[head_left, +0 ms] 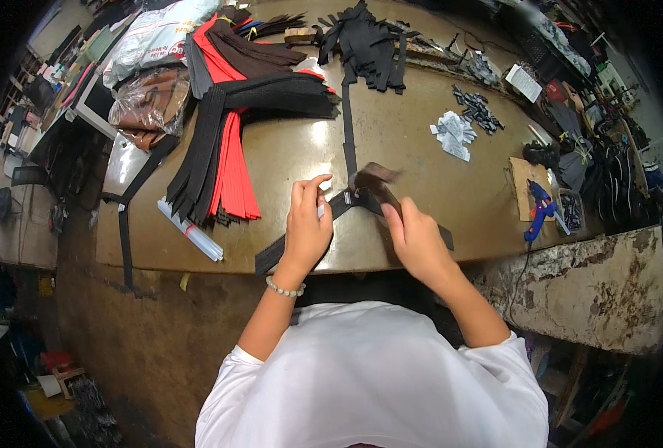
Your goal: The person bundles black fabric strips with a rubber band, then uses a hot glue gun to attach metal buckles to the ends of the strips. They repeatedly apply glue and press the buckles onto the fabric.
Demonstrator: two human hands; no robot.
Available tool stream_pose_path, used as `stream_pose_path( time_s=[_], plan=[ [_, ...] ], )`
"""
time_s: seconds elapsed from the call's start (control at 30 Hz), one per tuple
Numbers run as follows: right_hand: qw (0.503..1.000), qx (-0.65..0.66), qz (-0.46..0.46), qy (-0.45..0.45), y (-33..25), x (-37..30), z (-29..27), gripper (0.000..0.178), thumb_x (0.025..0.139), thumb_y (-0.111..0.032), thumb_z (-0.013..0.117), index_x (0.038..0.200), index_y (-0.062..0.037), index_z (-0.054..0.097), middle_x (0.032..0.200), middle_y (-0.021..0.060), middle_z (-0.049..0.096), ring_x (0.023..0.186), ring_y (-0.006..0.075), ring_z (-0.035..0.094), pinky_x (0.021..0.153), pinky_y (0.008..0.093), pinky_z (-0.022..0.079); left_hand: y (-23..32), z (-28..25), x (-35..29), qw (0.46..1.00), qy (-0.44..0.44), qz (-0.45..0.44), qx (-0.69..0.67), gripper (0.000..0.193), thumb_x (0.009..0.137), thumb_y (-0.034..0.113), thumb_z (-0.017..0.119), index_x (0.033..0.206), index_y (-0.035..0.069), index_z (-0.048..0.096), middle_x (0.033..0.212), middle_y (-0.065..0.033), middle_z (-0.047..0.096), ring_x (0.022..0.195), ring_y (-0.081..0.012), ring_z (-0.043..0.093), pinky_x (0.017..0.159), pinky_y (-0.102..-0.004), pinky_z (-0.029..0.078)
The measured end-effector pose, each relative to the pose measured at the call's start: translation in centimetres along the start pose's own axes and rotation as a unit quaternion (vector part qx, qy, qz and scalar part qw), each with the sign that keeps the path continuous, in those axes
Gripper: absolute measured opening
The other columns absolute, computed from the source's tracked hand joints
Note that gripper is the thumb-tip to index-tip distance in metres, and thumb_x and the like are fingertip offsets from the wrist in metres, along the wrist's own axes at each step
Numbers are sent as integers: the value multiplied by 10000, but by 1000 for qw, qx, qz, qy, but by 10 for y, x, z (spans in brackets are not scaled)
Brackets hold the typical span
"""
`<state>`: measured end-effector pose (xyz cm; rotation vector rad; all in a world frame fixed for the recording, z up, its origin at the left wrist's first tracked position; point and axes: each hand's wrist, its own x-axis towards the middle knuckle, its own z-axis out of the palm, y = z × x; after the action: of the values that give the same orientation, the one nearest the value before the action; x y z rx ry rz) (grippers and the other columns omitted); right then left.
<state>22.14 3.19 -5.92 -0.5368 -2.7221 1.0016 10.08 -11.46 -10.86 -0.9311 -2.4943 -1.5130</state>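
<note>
One black strap joint (342, 202) between hands (309, 230); right (421, 239) grips hammer (377, 179).

Forearms (272, 319) angled inward from near side. Left hand (307, 224) was loosely curled, raised; right hand (419, 239) was clenched, thumb (393, 224) pointing far.

Left on the smooth brown tabletop (410, 138) lie long red-and-black fabric strips (238, 175); there's a flat black fabric strap (349, 127) mid-table, small white paper tags (455, 136) right, blue plastic glue gun (542, 207) farther right!
</note>
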Motion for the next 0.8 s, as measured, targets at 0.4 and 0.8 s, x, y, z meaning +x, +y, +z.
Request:
stream_pose_path(
  time_s=[0.4,0.8],
  plan=[
    [953,-213,24,214,90,7,-53,388,973,-409,516,950,-32,602,924,213,643,813,442,629,680,512,494,4,-11,-5,993,-103,24,55,300,818,158,730,1054,-11,654,988,-138,588,832,-265,618,737,-368,509],
    [942,329,29,-60,62,31,-28,402,1006,-376,520,1179,-37,650,1181,63,647,992,158,586,837,306,475,29,-19,4,941,8,-133,-310,125,957,153,620,975,33,650,807,-21,636,675,-101,576,600,-253,448]
  ],
)
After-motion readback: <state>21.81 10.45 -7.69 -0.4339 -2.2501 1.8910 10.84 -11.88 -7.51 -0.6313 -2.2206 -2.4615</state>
